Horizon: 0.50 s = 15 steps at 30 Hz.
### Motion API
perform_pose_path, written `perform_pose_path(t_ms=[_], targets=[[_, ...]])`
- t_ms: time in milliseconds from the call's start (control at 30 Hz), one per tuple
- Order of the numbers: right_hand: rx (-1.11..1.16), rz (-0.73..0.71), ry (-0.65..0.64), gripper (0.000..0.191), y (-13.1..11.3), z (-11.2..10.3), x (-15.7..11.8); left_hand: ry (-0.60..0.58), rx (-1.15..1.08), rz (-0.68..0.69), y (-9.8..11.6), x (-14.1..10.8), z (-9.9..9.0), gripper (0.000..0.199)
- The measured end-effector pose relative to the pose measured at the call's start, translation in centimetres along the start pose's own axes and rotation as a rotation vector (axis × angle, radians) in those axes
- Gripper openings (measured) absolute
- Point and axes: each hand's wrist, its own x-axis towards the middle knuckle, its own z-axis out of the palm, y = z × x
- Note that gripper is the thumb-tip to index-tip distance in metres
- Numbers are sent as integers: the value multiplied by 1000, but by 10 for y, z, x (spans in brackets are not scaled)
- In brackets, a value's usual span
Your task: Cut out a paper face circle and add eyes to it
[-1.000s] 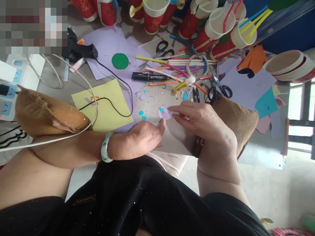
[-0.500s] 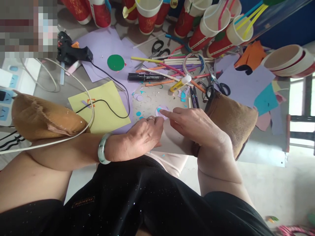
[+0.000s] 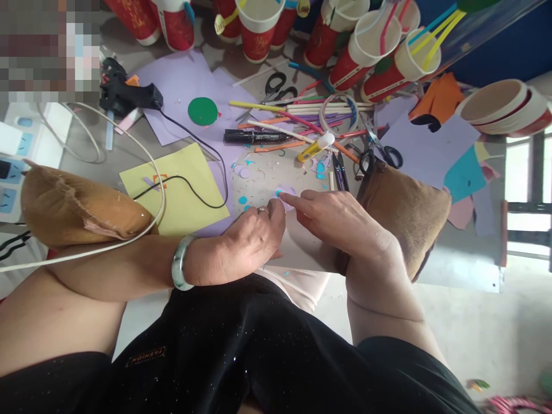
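Observation:
A small purple paper circle (image 3: 290,201) lies low over the table in front of me, with a light-blue paper piece (image 3: 278,193) on it. The outstretched index finger of my right hand (image 3: 332,215) presses on the blue piece; its other fingers are curled, and nothing shows in them. My left hand (image 3: 254,236), wearing a ring, is closed at the near edge of the circle, its fingertips partly hidden. Small blue paper circles (image 3: 243,200) and purple paper circles (image 3: 244,172) lie just beyond. A yellow glue stick (image 3: 315,148) rests farther back.
Brown sleeve-like covers flank my arms, left (image 3: 86,201) and right (image 3: 401,221). A black marker (image 3: 254,136), scissors (image 3: 382,155), straws and a tape roll (image 3: 340,112) clutter the middle. Red paper cups (image 3: 259,34) line the back. A white cable (image 3: 159,172) crosses my left forearm.
Almost nothing differs. My right index fingertip has shifted very slightly left on the blue piece; my left hand stays at the circle's edge.

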Motion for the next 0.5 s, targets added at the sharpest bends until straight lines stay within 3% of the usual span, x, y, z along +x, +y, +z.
perform_pose_path(t_ms=[200, 500], targets=[[-4, -7, 9, 59, 0, 2, 1, -40, -122, -14, -2, 0, -3, 58], [-4, -21, 15, 60, -1, 1, -1, -32, -30, -32, 2, 4, -1, 57]])
